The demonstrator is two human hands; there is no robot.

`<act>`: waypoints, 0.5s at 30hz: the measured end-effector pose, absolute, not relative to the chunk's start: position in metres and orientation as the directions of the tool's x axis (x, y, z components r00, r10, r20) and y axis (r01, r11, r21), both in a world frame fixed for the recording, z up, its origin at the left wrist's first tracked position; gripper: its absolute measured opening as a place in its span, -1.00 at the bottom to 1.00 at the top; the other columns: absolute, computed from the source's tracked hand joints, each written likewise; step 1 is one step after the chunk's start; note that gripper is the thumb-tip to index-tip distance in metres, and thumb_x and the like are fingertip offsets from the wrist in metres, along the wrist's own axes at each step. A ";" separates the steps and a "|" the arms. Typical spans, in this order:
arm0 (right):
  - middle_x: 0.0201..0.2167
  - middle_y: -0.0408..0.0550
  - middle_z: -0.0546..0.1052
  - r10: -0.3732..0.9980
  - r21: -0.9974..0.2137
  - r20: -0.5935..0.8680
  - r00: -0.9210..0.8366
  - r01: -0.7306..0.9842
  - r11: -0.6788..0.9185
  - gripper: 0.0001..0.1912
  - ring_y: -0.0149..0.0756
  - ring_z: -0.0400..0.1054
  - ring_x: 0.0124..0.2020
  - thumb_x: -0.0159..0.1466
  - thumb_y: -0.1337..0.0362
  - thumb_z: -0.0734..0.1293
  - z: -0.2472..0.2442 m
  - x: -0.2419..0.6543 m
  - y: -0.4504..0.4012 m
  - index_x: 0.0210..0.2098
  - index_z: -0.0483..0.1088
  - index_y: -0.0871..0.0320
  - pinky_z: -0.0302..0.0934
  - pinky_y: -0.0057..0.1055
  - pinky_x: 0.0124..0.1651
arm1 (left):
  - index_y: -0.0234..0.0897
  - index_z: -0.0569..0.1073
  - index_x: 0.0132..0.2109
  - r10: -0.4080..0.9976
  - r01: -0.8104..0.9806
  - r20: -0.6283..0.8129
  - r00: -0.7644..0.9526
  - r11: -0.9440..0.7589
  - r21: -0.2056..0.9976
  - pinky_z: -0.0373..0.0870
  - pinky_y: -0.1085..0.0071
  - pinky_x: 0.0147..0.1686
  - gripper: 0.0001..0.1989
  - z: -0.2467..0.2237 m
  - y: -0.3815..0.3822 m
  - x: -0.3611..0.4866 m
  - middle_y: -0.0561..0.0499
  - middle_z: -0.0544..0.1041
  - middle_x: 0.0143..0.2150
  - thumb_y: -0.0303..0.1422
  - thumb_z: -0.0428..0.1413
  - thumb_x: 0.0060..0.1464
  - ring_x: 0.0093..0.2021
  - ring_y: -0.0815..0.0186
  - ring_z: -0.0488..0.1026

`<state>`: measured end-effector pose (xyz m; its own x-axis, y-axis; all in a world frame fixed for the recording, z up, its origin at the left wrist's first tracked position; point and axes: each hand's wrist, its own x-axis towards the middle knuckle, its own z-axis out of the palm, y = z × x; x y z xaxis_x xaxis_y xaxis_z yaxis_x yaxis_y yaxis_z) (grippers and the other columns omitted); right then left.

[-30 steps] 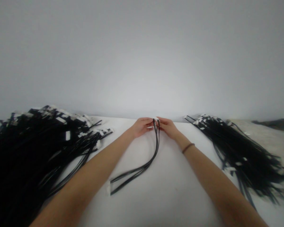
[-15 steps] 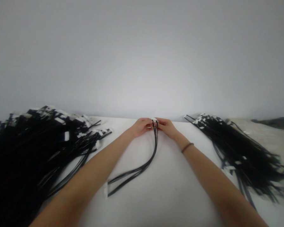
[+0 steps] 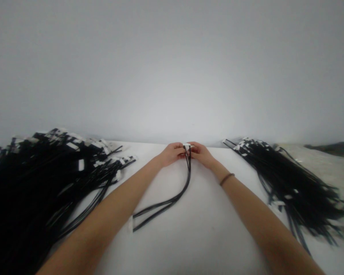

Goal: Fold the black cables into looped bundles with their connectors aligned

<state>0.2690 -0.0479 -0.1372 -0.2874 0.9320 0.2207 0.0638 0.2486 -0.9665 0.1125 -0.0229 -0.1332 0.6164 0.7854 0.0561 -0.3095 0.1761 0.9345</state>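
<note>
Looped black wire harness (image 3: pixel 172 201), white-ended

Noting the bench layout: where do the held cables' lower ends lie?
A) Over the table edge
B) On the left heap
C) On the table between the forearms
C: the black cables, pinched by the left hand and right hand, end at a white connector on the white table.

blk cable harness (image 3: pixel 172 204) w/ white connectors (image 3: pixel 130 224), white table (image 3: pixel 206 236), brown wristband (image 3: pixel 227 179)

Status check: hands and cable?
Left hand, right hand pinching black cable bundle at top. Lower end on white table. Left cable pile, right cable pile flanking.
</note>
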 end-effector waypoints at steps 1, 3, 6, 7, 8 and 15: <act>-0.49 -0.14 0.39 0.929 -0.966 0.224 -0.293 0.060 0.252 -0.57 -0.44 0.26 -0.50 -0.03 0.28 0.34 -0.137 0.269 -0.048 -0.16 0.24 0.20 0.18 -0.44 -0.39 | -0.40 0.29 -0.46 0.780 -0.311 0.068 0.622 0.166 0.936 0.28 0.32 -0.27 -0.88 -0.134 -0.023 0.112 -0.02 0.42 -0.45 -0.53 0.11 -0.23 -0.40 0.36 0.38; -0.47 -0.13 0.40 0.918 -0.963 0.237 -0.317 0.051 0.266 -0.53 -0.43 0.27 -0.47 -0.05 0.30 0.35 -0.137 0.270 -0.049 -0.13 0.23 0.19 0.19 -0.43 -0.35 | -0.38 0.28 -0.42 0.767 -0.332 0.103 0.633 0.150 0.931 0.28 0.34 -0.29 -0.82 -0.136 -0.022 0.111 -0.01 0.42 -0.42 -0.54 0.14 -0.25 -0.38 0.36 0.40; -0.45 -0.13 0.39 0.893 -0.954 0.250 -0.373 0.063 0.294 -0.51 -0.41 0.28 -0.44 -0.10 0.31 0.39 -0.138 0.269 -0.049 -0.17 0.24 0.19 0.20 -0.42 -0.31 | -0.36 0.26 -0.40 0.755 -0.335 0.130 0.643 0.124 0.934 0.29 0.40 -0.36 -0.75 -0.138 -0.023 0.111 0.00 0.43 -0.40 -0.49 0.19 -0.27 -0.39 0.36 0.40; -0.45 -0.13 0.38 0.887 -0.950 0.254 -0.385 0.072 0.303 -0.52 -0.41 0.28 -0.43 -0.12 0.31 0.40 -0.138 0.268 -0.049 -0.20 0.25 0.20 0.21 -0.42 -0.31 | -0.37 0.26 -0.40 0.755 -0.320 0.129 0.643 0.113 0.941 0.28 0.41 -0.39 -0.74 -0.138 -0.023 0.111 0.00 0.43 -0.40 -0.47 0.20 -0.27 -0.40 0.37 0.40; -0.44 -0.13 0.38 0.883 -0.946 0.259 -0.392 0.080 0.313 -0.53 -0.41 0.28 -0.43 -0.14 0.31 0.41 -0.138 0.268 -0.049 -0.23 0.26 0.21 0.21 -0.42 -0.31 | -0.37 0.27 -0.40 0.757 -0.303 0.125 0.642 0.100 0.948 0.29 0.42 -0.40 -0.73 -0.138 -0.024 0.111 0.00 0.43 -0.41 -0.45 0.21 -0.28 -0.40 0.38 0.39; -0.42 -0.13 0.38 0.889 -0.951 0.251 -0.383 0.075 0.301 -0.26 -0.41 0.28 -0.41 -0.17 0.32 0.43 -0.136 0.264 -0.051 0.00 0.13 0.17 0.22 -0.43 -0.32 | -0.40 0.30 -0.43 0.764 -0.252 0.145 0.628 0.023 0.968 0.30 0.39 -0.35 -0.75 -0.139 -0.023 0.112 -0.01 0.43 -0.43 -0.42 0.22 -0.29 -0.38 0.36 0.40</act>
